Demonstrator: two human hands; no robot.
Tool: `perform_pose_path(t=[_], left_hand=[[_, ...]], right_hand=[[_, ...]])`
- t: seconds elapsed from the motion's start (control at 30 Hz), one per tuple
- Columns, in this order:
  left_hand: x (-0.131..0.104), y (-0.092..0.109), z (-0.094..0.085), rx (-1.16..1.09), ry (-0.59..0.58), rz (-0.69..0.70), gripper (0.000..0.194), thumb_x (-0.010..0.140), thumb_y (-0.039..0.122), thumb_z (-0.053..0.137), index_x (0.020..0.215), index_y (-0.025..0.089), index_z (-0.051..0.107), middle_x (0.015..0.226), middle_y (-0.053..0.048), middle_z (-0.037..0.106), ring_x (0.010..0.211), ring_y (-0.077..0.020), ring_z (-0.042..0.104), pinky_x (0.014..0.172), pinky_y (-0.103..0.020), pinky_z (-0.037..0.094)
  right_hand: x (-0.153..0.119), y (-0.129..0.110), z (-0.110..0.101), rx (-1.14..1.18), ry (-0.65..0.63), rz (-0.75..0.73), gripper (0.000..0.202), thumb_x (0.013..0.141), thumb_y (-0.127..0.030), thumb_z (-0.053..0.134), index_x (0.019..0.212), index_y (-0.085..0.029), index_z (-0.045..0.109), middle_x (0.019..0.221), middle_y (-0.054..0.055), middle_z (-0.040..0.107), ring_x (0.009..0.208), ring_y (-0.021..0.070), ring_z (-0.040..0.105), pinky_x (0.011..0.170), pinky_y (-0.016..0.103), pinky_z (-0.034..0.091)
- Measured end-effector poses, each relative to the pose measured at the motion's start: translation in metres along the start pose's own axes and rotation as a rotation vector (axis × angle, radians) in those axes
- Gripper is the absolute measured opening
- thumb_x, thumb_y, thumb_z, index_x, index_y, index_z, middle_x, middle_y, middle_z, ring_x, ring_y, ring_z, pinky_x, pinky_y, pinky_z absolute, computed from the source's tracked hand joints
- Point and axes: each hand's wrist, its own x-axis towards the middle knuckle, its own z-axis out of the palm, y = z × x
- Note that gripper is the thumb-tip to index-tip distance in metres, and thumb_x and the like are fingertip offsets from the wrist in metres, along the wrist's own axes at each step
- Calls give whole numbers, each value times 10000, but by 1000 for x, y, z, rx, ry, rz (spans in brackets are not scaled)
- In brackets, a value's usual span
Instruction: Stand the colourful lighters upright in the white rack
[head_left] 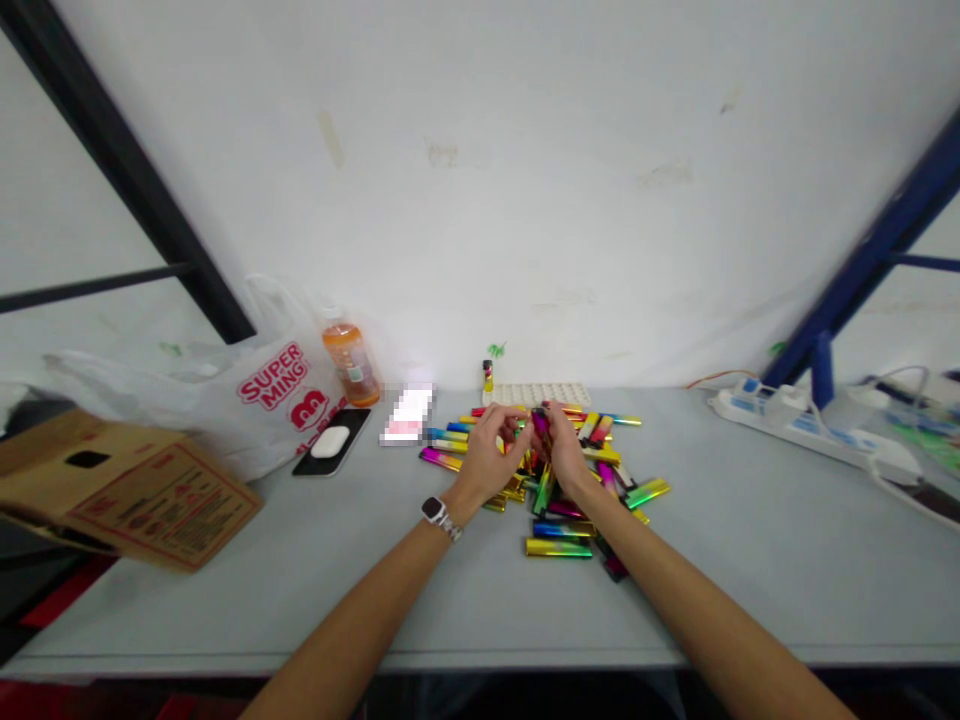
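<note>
The item in the right hand (568, 452) is too small and blurred to make out, its lower end lost among the pile (559, 549) beneath both hands, while far left of the left hand (491, 452) the box (165, 505) runs past the edge.

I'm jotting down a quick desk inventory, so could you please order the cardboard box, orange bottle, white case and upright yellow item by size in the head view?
Cardboard box
Orange bottle
White case
Upright yellow item
</note>
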Motion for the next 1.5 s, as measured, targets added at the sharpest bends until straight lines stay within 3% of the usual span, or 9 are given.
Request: perform_pose_path(t=[0.1,0.23,0.43,0.53,0.73,0.9,1.13,1.33,1.5], left_hand=[[1,2,2,-41,46,-46,202,880,347,642,986,174,634,887,-36,599,707,-118,566,660,-256,495],[2,-1,3,-94,71,-74,193,883,358,641,927,174,679,928,-59,640,796,-139,610,720,-269,514],[4,-10,7,-471,68,-281,314,796,378,735,1000,154,654,938,-68,717,860,-161,680,810,-304,559],[6,-12,5,-508,57,-292,294,782,375,743,951,143,678,931,-73,738,870,-173,697,847,-321,567],[38,-25,-25,-230,83,-144,281,832,343,693,1050,166,706,1033,-85,744,920,-192,715,879,-332,574],[83,-62,-49,44,4,-39,211,849,257,653,1036,180,713,983,-59,752,867,-176,716,889,-344,574],[101,-108,-40,82,-121,-64,164,817,203,654,963,176,724,943,-59,751,859,-179,708,872,-341,575],[103,-111,-32,123,-142,-98,158,807,167,661,954,157,717,961,-68,724,854,-172,691,865,-336,579],[103,-113,-35,219,-166,-5,194,843,162,625,1028,160,684,1005,-72,675,874,-167,676,859,-329,575]], right_hand=[[-1,0,1,-207,21,-140,394,866,-577,435,730,-221,538,701,13,579,695,182,541,618,281,447],[-5,-1,1,-278,-113,-289,241,880,-433,475,938,-221,575,961,47,636,930,202,577,865,328,466],[-8,-1,2,-293,-53,-254,298,934,-440,434,1154,-243,468,887,14,554,850,185,550,827,320,463],[-7,-2,0,-314,-49,-277,320,943,-436,430,1194,-240,458,855,3,524,833,184,538,832,325,452],[-1,-2,-13,-360,28,-317,372,898,-440,535,1200,-229,491,1038,50,578,994,208,558,908,357,428],[5,2,-21,-352,80,-289,350,873,-448,562,1134,-217,529,958,37,590,923,213,573,848,356,445],[4,-3,-22,-443,85,-305,322,872,-455,555,1057,-193,591,957,59,638,920,221,584,828,354,448],[6,-4,-26,-469,98,-305,291,874,-444,543,984,-185,618,984,77,667,926,230,594,848,365,449],[9,-6,-31,-595,74,-327,224,870,-370,512,912,-184,628,950,68,673,908,222,601,867,361,442]])
